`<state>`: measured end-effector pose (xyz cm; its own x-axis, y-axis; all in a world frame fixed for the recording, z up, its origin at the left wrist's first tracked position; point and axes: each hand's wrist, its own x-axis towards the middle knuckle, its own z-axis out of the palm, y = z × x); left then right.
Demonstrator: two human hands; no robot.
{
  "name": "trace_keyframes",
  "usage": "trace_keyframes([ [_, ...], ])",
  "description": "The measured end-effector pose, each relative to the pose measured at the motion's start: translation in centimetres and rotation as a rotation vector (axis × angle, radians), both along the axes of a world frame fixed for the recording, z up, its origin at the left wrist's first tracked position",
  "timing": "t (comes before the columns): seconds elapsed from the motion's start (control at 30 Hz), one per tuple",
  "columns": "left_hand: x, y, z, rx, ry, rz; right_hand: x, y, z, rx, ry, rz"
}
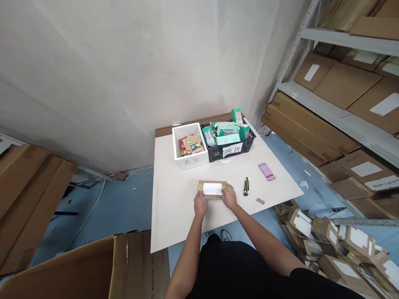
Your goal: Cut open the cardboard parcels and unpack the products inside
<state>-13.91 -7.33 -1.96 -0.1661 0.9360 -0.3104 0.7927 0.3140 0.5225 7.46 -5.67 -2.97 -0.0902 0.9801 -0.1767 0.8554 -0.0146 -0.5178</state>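
Both my hands grip a small cardboard box [213, 196] with a white label on top, over the front middle of the white table. My left hand [200, 204] is closed on its left end, and my right hand [230, 197] on its right end. Right of the box lies a utility knife [246, 187] with a yellow and black body. Farther right rests a blurred-out purple item [267, 171]. A small brown cardboard scrap [260, 201] is near the table's front edge.
At the table's back stand a white foam box [190, 162] with packets and a black basket [215, 155] of green boxes. A large open carton [120, 261] is at lower left. Used boxes [338, 265] pile on the floor at right, below shelving [327, 104].
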Motion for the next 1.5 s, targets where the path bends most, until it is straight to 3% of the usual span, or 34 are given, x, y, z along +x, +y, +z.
trace_keyframes([
  [0.13, 0.6, 1.0, -0.6, -0.024, -0.069, -0.047, -0.7, 3.6, 1.2, -0.075, -0.015, 0.131],
  [0.23, 1.2, 2.1, -1.6, -0.07, -0.103, -0.092, -0.9, 4.7, 1.5, -0.16, -0.081, 0.166],
  [0.37, 0.9, 4.6, -2.0, -0.094, -0.072, -0.229, -1.6, 2.5, 0.9, -0.157, -0.165, 0.078],
  [0.53, 0.1, 9.1, -0.4, -0.196, 0.133, -0.564, -2.0, -1.4, -0.2, -0.14, -0.178, 0.049],
  [0.67, 0.4, 11.0, 0.8, -0.289, 0.292, -0.668, 0.7, -0.1, 0.0, -0.087, -0.134, 0.006],
  [0.87, 0.0, 10.7, 0.7, -0.281, 0.391, -0.651, 9.8, 4.7, 0.7, -0.15, -0.139, -0.162],
  [1.07, 0.8, 8.2, -0.2, -0.266, 0.393, -0.58, 16.4, 7.1, -2.6, -0.388, -0.06, -0.303],
  [1.17, 2.2, 7.0, -0.1, -0.275, 0.39, -0.532, 17.0, 7.2, -5.2, -0.508, 0.008, -0.427],
  [1.3, 3.9, 6.5, 0.9, -0.331, 0.392, -0.506, 15.9, 6.6, -7.2, -0.532, 0.058, -0.505],
  [1.4, 4.5, 6.5, 1.5, -0.374, 0.405, -0.505, 14.7, 6.9, -7.1, -0.551, 0.12, -0.513],
  [1.5, 4.8, 6.5, 1.7, -0.395, 0.411, -0.493, 12.5, 8.2, -5.2, -0.52, 0.256, -0.409],
])
